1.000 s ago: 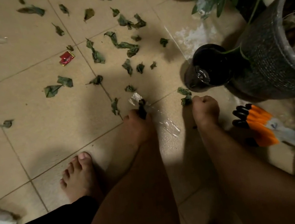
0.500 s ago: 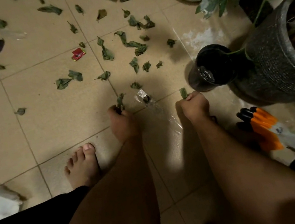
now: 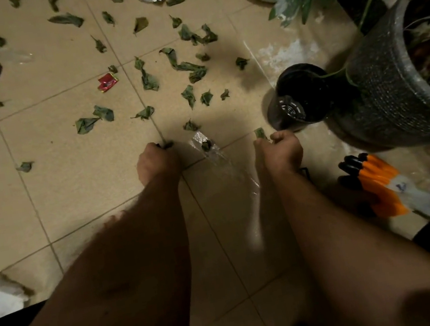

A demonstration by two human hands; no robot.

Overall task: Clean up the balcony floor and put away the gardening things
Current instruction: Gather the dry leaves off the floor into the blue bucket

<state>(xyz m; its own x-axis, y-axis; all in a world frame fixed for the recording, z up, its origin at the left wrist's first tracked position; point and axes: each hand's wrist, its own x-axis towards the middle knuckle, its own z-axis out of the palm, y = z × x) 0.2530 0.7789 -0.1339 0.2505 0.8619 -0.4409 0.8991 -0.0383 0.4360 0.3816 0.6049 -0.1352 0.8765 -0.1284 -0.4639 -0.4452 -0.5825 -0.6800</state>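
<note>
Both hands are low on the tiled floor [image 3: 46, 175]. The left hand [image 3: 157, 163] is curled and pinches a dark leaf [image 3: 167, 144] at its fingertips; the right hand [image 3: 280, 148] is curled too — a green leaf [image 3: 259, 133] stands up from its grip. Between them lies a clear plastic wrapper [image 3: 211, 149]. More torn leaves [image 3: 149, 79] are scattered toward 12 o'clock, with a red wrapper [image 3: 107, 82] at 11. The orange gloves [image 3: 378, 185] lie at 4 o'clock from the right hand, near the big woven pot [image 3: 385, 92].
</note>
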